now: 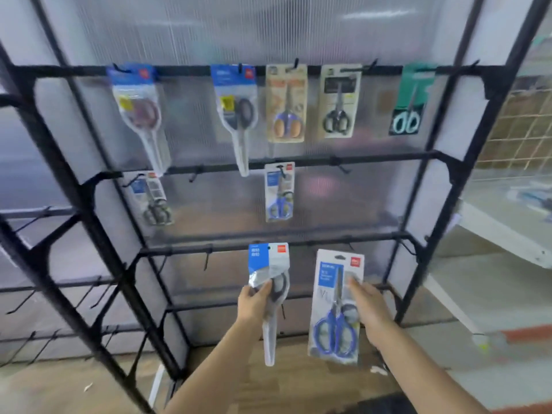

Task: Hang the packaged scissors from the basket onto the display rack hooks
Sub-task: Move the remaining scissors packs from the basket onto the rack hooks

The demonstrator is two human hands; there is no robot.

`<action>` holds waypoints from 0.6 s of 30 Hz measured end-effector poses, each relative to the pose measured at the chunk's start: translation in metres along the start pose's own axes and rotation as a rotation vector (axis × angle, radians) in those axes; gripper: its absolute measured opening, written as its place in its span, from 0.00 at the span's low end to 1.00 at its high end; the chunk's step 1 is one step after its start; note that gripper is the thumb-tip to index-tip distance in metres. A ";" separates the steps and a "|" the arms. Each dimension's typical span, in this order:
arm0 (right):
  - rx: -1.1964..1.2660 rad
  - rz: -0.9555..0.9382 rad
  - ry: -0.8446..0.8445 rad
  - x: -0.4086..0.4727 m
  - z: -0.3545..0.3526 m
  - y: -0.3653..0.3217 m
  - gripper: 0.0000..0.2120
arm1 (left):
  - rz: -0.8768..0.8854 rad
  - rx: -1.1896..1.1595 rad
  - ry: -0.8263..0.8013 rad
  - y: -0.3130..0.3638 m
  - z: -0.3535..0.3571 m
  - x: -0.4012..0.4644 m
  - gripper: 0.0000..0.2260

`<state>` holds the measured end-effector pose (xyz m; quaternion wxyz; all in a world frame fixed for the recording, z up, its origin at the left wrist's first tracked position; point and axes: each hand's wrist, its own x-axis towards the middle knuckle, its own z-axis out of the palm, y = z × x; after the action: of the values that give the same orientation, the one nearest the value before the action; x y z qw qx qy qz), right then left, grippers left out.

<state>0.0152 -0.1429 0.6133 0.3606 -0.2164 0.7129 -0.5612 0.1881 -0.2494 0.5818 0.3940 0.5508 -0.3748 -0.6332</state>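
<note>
The left hand point(255, 300) pinched a grey pack point(270, 273) just below the third bar point(298, 242). The right hand point(369, 306) gripped a blue-handled pack point(336, 306) beside it. Seven packs already hung on the rack point(448, 171) above; a bare hook point(206, 259) stood left of the grey pack.

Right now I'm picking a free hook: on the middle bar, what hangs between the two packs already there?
Nothing hangs between the grey-handled scissors pack and the blue-handled scissors pack; the head view shows one bare black hook.
</note>
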 end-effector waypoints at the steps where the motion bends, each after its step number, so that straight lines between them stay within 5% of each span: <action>1: -0.014 0.011 -0.025 -0.002 0.007 -0.003 0.16 | -0.007 0.015 0.013 0.003 -0.008 0.002 0.07; 9: -0.001 -0.086 -0.043 0.014 0.032 -0.060 0.10 | 0.039 0.060 -0.022 0.055 -0.012 0.026 0.15; 18: 0.016 -0.162 0.050 0.036 0.033 -0.103 0.14 | 0.133 -0.005 -0.174 0.104 0.009 0.045 0.13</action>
<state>0.0069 -0.2189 0.6985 0.2978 -0.2563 0.6973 -0.5995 0.1839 -0.3327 0.6587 0.4024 0.4665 -0.4421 -0.6519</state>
